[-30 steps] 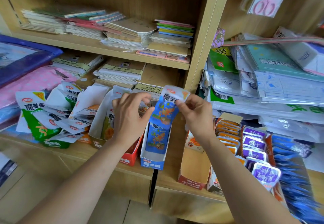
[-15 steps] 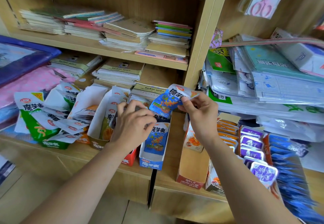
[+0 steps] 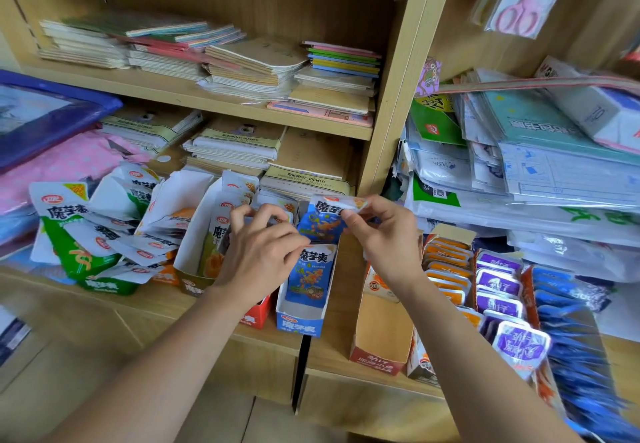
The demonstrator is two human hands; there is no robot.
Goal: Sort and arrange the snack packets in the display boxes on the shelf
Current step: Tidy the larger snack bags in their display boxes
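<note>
My right hand (image 3: 381, 231) pinches the top edge of a blue snack packet (image 3: 322, 220), held tilted over the back of the blue display box (image 3: 300, 324). Another blue packet (image 3: 310, 272) stands upright in that box. My left hand (image 3: 259, 252) reaches into the packets standing in the red box (image 3: 254, 316) to the left, fingers curled around their tops. A white box (image 3: 194, 234) with orange packets stands further left. Loose green and white packets (image 3: 76, 234) lie heaped at the far left of the shelf.
An almost empty orange-red box (image 3: 377, 331) stands right of the blue one, then rows of orange tubs (image 3: 446, 269), purple tubs (image 3: 498, 290) and blue packets (image 3: 568, 321). Notebook stacks (image 3: 239, 151) fill the shelves behind. A wooden upright (image 3: 391, 123) divides the shelf.
My right hand lowered the blue packet and tipped it toward the back of the blue box. My left hand moved down into the packets in the red box.
</note>
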